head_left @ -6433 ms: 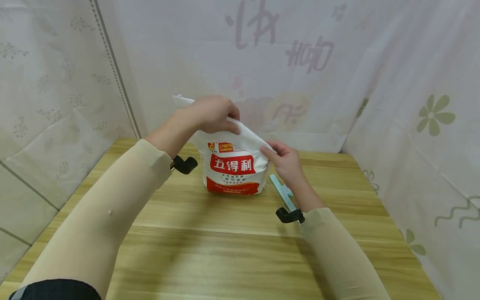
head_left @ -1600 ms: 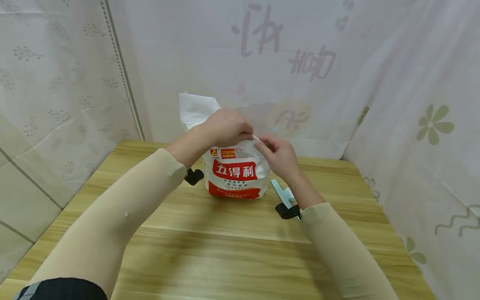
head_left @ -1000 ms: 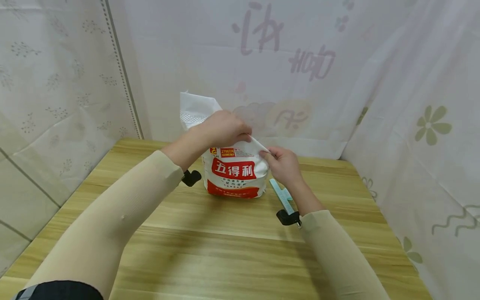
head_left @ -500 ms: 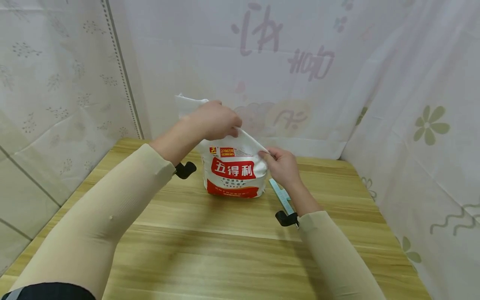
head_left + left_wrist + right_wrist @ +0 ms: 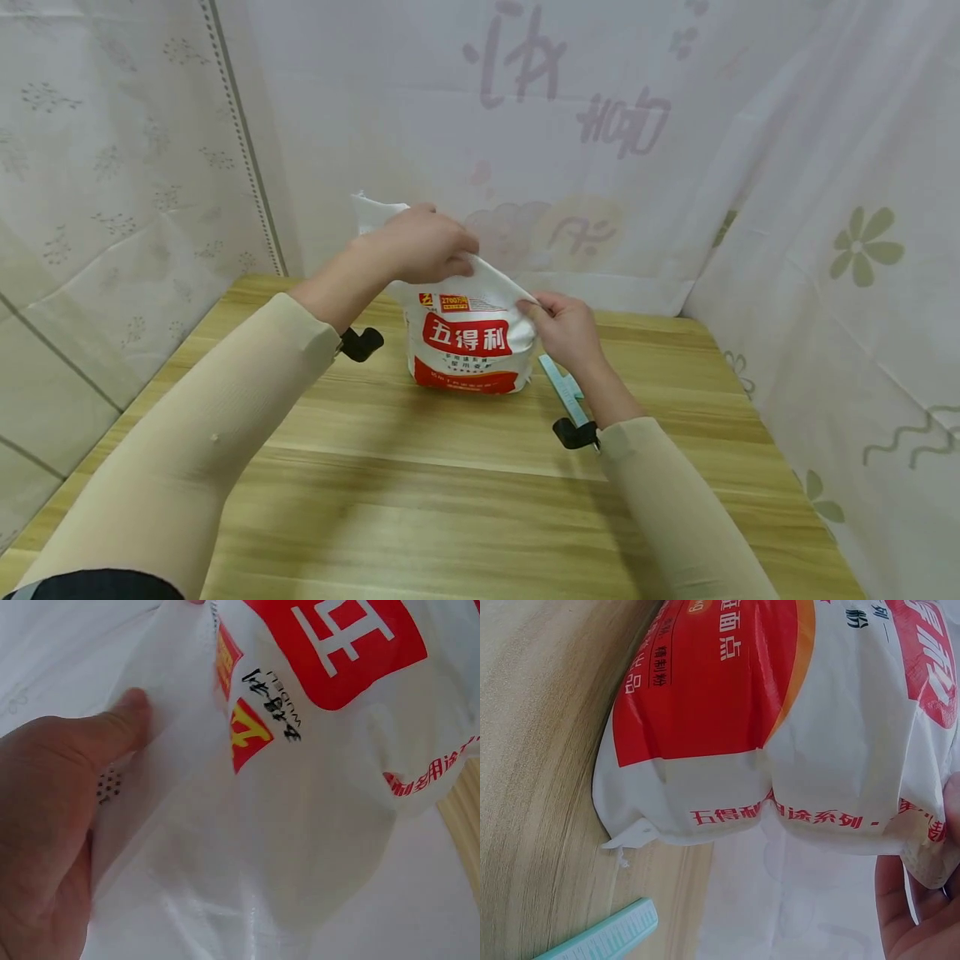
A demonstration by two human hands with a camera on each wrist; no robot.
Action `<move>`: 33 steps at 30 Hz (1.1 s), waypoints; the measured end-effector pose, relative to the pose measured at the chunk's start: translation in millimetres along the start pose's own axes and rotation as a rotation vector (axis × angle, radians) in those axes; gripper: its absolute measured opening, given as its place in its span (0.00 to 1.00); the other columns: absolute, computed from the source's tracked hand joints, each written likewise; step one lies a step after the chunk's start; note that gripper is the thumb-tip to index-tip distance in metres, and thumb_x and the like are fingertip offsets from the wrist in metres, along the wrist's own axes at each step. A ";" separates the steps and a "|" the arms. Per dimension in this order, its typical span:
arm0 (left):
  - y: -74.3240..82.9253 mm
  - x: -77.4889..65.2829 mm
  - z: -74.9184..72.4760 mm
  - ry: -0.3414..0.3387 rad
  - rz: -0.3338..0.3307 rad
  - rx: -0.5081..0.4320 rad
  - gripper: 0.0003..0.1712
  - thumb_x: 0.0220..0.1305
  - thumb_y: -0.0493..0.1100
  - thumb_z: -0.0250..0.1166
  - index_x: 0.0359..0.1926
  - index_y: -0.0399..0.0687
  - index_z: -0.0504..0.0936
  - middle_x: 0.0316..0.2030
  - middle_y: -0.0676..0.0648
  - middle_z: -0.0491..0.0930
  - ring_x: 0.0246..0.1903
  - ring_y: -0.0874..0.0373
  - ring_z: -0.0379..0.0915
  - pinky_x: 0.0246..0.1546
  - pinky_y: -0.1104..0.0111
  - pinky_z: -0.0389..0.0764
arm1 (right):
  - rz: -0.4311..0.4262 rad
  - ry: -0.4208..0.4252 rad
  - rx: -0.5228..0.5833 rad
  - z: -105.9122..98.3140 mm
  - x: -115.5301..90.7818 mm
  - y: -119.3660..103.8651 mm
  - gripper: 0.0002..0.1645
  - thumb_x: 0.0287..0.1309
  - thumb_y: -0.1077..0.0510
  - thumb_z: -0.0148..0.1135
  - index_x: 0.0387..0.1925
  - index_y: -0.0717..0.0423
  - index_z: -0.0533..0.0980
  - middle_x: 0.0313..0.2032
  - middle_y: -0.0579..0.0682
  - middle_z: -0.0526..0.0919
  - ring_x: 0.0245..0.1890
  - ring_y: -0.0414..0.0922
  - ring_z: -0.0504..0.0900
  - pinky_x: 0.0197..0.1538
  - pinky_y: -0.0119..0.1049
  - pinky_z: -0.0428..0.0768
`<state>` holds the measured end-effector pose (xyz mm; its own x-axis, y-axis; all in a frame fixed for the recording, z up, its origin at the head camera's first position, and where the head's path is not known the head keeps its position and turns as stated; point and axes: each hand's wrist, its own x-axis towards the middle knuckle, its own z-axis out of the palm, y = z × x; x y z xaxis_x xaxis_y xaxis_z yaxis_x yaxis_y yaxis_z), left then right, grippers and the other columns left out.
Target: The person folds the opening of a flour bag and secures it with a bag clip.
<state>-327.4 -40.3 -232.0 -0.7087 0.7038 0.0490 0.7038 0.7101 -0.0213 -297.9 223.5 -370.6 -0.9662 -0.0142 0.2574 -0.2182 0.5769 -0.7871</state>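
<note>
A white flour bag [image 5: 465, 333] with red printed panels stands upright on the wooden table. My left hand [image 5: 427, 242] grips its top edge near the middle, thumb in front; the left wrist view shows that thumb [image 5: 124, 724] on the white plastic. My right hand [image 5: 566, 329] pinches the bag's upper right corner. Between the hands the edge runs taut, sloping down to the right. The bag's upper left corner pokes up beyond my left hand. On the table to the right lies a pale teal bag clip [image 5: 561, 387], partly hidden by the right wrist camera.
The wood-grain table [image 5: 450, 517] reaches back to a patterned white cloth [image 5: 337, 125] hung behind it. More cloth [image 5: 862, 333] hangs along the right side. A black wrist camera [image 5: 362, 343] sits at the left wrist.
From close together 1.6 s ago, my hands have spread: the left slid up and left along the top edge, the right shifted slightly outward. The bag's upper left part tilted, hiding its dotted patch.
</note>
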 end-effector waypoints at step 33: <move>17.3 16.0 14.7 0.074 -0.077 0.169 0.12 0.77 0.47 0.69 0.56 0.52 0.89 0.50 0.47 0.92 0.51 0.49 0.87 0.70 0.50 0.76 | 0.030 0.007 -0.019 -4.8 3.2 6.0 0.19 0.77 0.43 0.67 0.51 0.53 0.90 0.38 0.55 0.91 0.26 0.45 0.72 0.26 0.33 0.67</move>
<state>-327.3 -16.5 -246.2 -0.7503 0.6482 0.1298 0.6246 0.7595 -0.1817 -301.6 230.8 -371.8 -0.9713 0.0084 0.2379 -0.1869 0.5921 -0.7839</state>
